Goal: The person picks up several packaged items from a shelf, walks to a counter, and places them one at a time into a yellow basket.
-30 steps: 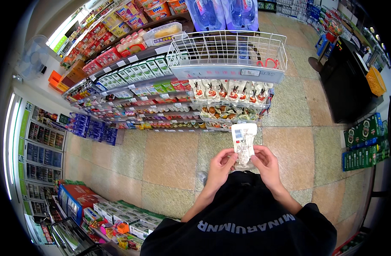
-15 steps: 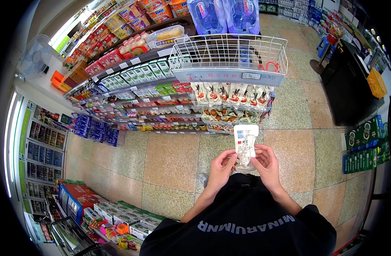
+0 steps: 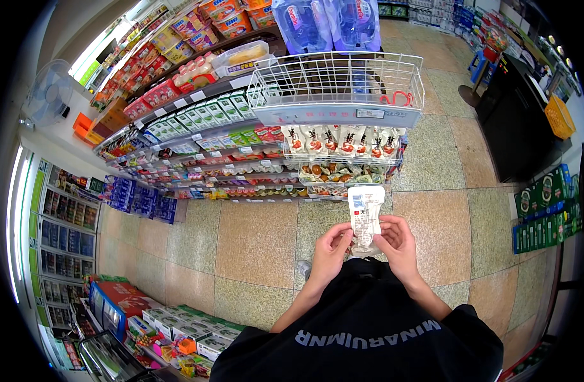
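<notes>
Between my two hands, in front of my chest, I hold a small white snack pouch (image 3: 366, 213) upright, its printed side facing me. My left hand (image 3: 333, 249) pinches its left edge with thumb and fingers. On the other edge, my right hand (image 3: 397, 242) grips it the same way. The lower end of the pouch is partly hidden by my thumbs. Just beyond it, similar white pouches (image 3: 340, 140) stand in a row in a wire rack, with brownish packets (image 3: 343, 172) in the tier below.
An upper white wire basket (image 3: 336, 79) tops the rack, holding a red looped item. Stocked shelves (image 3: 196, 137) run leftward. Blue water bottle packs (image 3: 327, 25) stand behind. At right are a black counter (image 3: 518, 118) and green cartons (image 3: 540, 210); at lower left, stacked boxes (image 3: 190, 328).
The view has shifted slightly, so the rack and shelves sit a little further left. Both hands keep the same hold on the pouch.
</notes>
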A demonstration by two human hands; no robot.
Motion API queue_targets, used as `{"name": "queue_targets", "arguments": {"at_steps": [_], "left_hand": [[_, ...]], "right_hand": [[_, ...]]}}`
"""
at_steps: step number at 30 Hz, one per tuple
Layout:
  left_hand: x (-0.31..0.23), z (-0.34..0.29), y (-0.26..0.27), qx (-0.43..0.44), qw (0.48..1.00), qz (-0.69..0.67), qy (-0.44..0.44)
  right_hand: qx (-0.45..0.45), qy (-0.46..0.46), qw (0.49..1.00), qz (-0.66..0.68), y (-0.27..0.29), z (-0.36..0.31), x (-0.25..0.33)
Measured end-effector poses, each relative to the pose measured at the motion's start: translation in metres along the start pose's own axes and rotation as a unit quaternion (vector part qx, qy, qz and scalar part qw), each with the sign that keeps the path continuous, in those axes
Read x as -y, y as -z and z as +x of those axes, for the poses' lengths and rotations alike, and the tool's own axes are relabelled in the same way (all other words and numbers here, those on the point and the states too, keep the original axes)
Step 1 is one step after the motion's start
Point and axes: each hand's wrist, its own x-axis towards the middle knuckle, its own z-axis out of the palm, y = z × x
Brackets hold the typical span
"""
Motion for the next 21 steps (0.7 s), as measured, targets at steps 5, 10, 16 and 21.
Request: {"name": "queue_targets", "arguments": {"at_steps": [5, 10, 16, 21], "left_hand": [[0.002, 0.000, -0.001, 0.001, 1.000, 0.000, 0.007], [0.005, -0.002, -0.003, 0.005, 1.000, -0.009, 0.000], [0.006, -0.002, -0.005, 0.009, 1.000, -0.010, 0.005], [0.009, -0.003, -0.003, 0.016, 1.000, -0.016, 0.003]], "right_hand": [[-0.004, -0.004, 1.000, 0.000, 0.002, -0.002, -0.001], [0.000, -0.003, 1.000, -0.011, 0.004, -0.004, 0.000], [-0.006, -0.002, 1.000, -0.014, 0.006, -0.005, -0.002], [-0.008, -0.003, 1.000, -0.014, 0.004, -0.007, -0.001]]}}
